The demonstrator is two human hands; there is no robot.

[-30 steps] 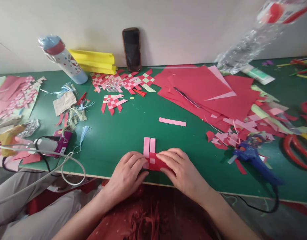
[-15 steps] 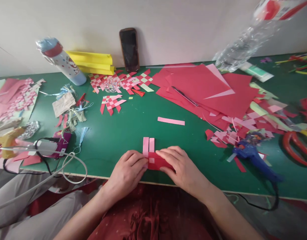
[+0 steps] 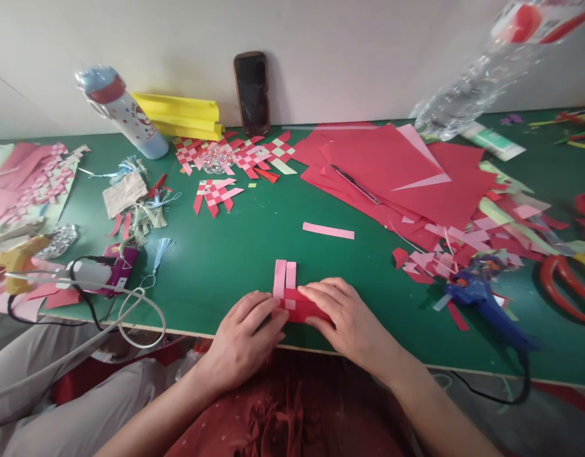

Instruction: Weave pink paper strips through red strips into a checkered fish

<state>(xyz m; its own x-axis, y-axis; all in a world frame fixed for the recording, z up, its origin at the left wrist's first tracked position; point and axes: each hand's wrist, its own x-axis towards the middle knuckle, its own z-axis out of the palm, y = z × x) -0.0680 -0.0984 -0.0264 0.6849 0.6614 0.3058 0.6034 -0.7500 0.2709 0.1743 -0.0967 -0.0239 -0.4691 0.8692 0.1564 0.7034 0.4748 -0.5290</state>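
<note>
Near the front edge of the green table, red paper strips (image 3: 301,313) cross two upright pink paper strips (image 3: 285,274) in a small weave. My left hand (image 3: 252,330) is closed at the weave's left end, its fingertips pressing the lower left corner. With its fingers over the top and the thumb below, my right hand (image 3: 347,315) grips the red strips and covers their right ends. A loose pink strip (image 3: 328,230) lies flat just beyond the hands. Finished-looking woven paper pieces (image 3: 216,193) lie further back on the left.
Red paper sheets (image 3: 392,158) with a pen (image 3: 355,184) lie at the back right. A blue glue gun (image 3: 492,304), scissors (image 3: 561,285) and paper scraps are at the right. A bottle (image 3: 125,114), phone (image 3: 252,94), tassels (image 3: 150,222) and white cable (image 3: 141,317) occupy the left.
The fingers of my left hand have shifted slightly right and down over the weave's lower left corner. My right hand keeps its grip. The whole view has shifted slightly.
</note>
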